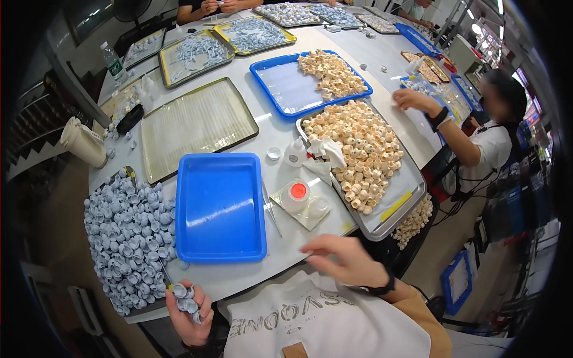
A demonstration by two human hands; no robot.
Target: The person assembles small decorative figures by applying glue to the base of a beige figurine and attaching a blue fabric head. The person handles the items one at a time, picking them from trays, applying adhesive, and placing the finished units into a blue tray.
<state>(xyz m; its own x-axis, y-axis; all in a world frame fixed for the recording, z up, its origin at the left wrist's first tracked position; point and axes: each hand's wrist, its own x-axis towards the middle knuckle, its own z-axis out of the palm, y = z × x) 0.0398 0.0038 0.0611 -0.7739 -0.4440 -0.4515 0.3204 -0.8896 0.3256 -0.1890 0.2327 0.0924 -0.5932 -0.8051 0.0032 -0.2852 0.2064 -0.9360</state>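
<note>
My left hand is closed around several small grey-blue cup-shaped plastic pieces at the table's front left edge. Just beyond it spreads a big heap of the same grey-blue pieces. My right hand, slightly blurred, hovers over the front edge with its fingers apart and nothing visible in them. A bare blue tray lies between the heap and a thin metal tool. Beyond my right hand, an open jar of orange-red paint stands on a clear plastic sheet.
Cream cup-shaped pieces fill much of a metal tray at right. A white squeeze bottle stands beside crumpled tissue. Farther back lie a lined metal tray and a blue tray. A co-worker sits at right.
</note>
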